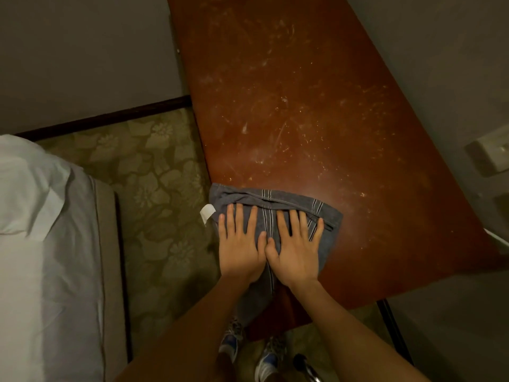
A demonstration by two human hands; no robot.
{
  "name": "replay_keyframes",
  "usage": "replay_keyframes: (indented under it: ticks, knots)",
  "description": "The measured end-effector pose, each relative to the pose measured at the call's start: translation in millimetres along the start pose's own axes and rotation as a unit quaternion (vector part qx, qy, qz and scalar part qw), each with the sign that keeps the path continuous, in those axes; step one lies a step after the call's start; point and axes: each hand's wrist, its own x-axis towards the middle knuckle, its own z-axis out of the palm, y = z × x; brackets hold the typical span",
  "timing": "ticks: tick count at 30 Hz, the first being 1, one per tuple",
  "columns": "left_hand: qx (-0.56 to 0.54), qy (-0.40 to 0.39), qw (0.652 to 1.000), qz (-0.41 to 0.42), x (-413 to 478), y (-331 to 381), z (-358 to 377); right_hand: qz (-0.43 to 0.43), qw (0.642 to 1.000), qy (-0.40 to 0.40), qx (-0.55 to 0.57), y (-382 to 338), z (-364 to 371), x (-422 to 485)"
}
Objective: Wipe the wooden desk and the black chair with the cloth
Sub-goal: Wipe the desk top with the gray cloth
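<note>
Head view: scuffed wooden desk between grey walls.

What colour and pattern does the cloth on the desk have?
Grey-blue with thin dark and white stripes, seen in the head view: the cloth.

Lighting: dim, warm; faint sheen on the wooden desk. Quality: soft focus throughout, wide-angle bending toward edges; near forearms shadowed, white sheet at left brightest.
</note>
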Motion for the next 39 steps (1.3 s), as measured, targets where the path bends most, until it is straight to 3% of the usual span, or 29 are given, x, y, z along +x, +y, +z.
replay_keyframes:
  ticks: [39]
  knots:
    - [0.025,0.061,0.998,-0.012,258,-81,-25,-0.078,0.997,0.013,-0.022,-67,-24,272]
